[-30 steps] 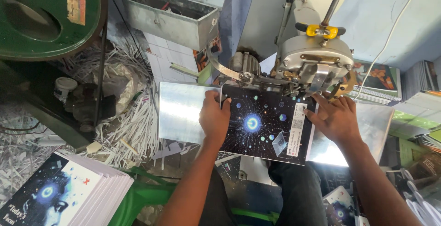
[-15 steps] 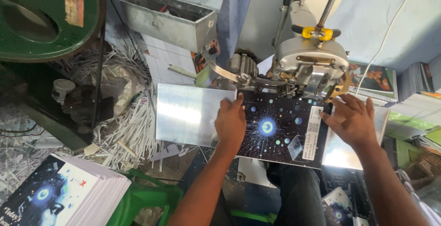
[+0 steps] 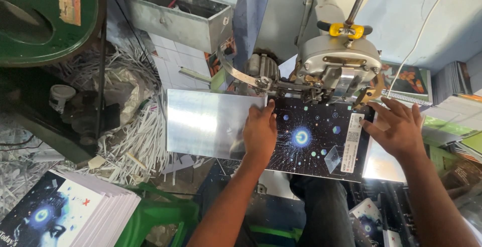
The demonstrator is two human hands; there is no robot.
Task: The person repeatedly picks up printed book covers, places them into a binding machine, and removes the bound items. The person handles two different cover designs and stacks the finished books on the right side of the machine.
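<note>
A dark book [image 3: 316, 144] with a starry blue cover lies flat on a shiny metal machine table [image 3: 201, 124], its top edge under the grey stitching head [image 3: 336, 61]. My left hand [image 3: 259, 132] presses flat on the book's left part, fingers pointing at the machine. Spread on the book's right edge beside a white label strip is my right hand [image 3: 396, 126]. Neither hand grips anything.
A stack of the same books [image 3: 65, 214] sits at the lower left on a green stool [image 3: 165, 217]. Paper trimmings [image 3: 135, 141] heap left of the table. A metal box [image 3: 178, 16] hangs above. More books [image 3: 454, 121] pile up at the right.
The book and both hands have shifted to the right under the machine head. My right hand has spread its fingers wider on the book's right edge.
</note>
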